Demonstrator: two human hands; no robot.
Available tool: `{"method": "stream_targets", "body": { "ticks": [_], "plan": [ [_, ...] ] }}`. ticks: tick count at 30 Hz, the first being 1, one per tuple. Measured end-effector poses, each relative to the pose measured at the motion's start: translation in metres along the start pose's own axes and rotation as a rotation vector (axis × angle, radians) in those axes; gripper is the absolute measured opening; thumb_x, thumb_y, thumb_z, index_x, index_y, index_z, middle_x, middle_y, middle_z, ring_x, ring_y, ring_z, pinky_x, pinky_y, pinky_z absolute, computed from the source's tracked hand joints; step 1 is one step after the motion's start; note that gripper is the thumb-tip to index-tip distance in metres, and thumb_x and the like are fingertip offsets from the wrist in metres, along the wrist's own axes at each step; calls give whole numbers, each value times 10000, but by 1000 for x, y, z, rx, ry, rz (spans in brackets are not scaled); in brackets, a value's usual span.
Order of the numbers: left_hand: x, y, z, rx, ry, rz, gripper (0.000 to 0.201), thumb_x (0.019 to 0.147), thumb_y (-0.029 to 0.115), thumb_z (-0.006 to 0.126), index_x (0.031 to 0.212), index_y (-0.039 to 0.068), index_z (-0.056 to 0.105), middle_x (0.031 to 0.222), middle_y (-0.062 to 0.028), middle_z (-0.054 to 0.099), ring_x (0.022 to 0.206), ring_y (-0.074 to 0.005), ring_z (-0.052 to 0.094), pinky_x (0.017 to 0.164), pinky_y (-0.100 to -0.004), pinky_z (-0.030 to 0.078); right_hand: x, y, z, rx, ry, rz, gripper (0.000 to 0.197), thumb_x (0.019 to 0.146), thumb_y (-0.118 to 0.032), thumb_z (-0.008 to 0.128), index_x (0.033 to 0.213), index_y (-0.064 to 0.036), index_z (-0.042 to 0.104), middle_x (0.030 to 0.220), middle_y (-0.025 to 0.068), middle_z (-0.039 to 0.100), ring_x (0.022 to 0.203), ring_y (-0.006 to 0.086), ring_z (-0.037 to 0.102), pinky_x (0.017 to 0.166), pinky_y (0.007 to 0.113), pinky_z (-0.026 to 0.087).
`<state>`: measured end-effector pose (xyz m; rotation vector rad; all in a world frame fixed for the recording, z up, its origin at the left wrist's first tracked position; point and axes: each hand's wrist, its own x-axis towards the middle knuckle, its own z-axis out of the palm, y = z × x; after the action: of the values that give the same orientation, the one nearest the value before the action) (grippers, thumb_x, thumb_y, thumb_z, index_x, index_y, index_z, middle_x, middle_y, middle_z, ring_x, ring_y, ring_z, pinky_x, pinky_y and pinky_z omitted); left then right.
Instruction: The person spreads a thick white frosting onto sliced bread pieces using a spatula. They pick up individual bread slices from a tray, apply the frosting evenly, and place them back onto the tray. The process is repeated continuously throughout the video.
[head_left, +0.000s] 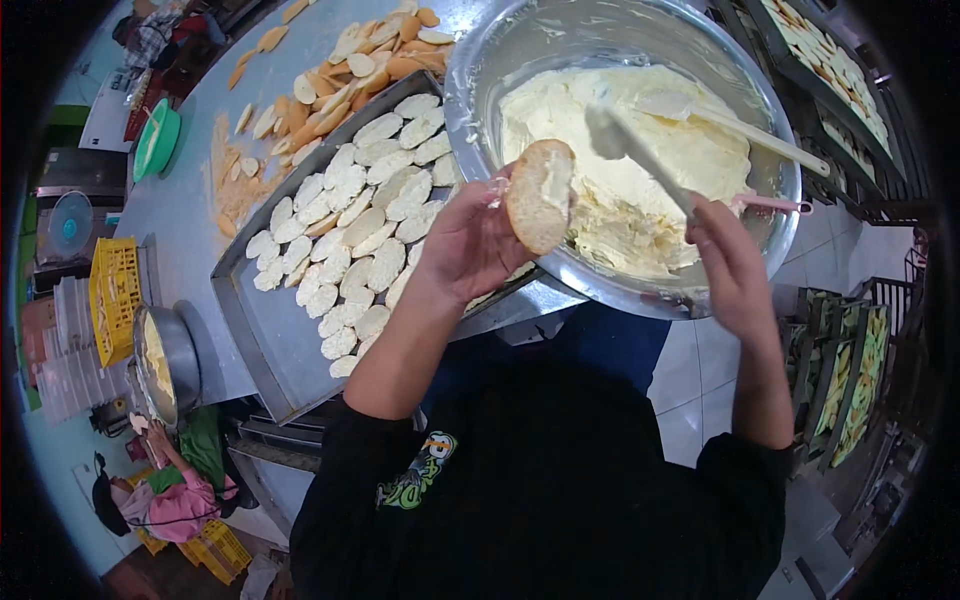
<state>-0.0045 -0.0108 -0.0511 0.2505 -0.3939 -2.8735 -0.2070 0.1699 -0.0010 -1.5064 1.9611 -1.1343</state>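
Note:
My left hand grips a slice of bread by its edge, its cut face partly smeared with pale cream. In my right hand is a spreading knife, its blade blurred by motion and held above the cream. A large steel bowl sits beneath both hands, holding a mass of pale yellow cream. Left of the bowl lies a metal tray carrying many cream-coated bread slices in rows. The knife and the bread are apart.
Beyond the tray, uncoated bread slices are heaped on the metal table. A white-handled spatula and a pink handle lean in the bowl. Racks of filled trays stand at right. Another person works by a second bowl.

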Motion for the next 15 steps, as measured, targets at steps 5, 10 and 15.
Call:
{"method": "stream_targets", "body": {
  "ticks": [5,10,15],
  "plan": [
    [5,-8,11,-238,-167,15,592,825,317,453,1271,-31,276,1242,-243,379,1092,-320,473,857,-360,475,3,-7,26,-218,72,-279,353,764,22,501,1087,-101,573,807,98,514,725,237,489,702,302,386],
    [-10,0,20,-77,-185,111,551,805,206,494,1285,42,282,1236,-143,421,1091,-247,485,911,-385,425,4,-15,18,-467,69,-413,410,648,5,528,1025,-131,615,790,75,513,743,221,477,676,324,360],
    [-18,12,32,151,-91,204,592,776,186,502,1300,63,256,1233,-132,416,1081,-252,489,901,-390,431,0,-16,5,-468,149,-312,374,685,30,500,1029,-73,602,813,103,517,777,250,482,718,331,372]
  ]
}}
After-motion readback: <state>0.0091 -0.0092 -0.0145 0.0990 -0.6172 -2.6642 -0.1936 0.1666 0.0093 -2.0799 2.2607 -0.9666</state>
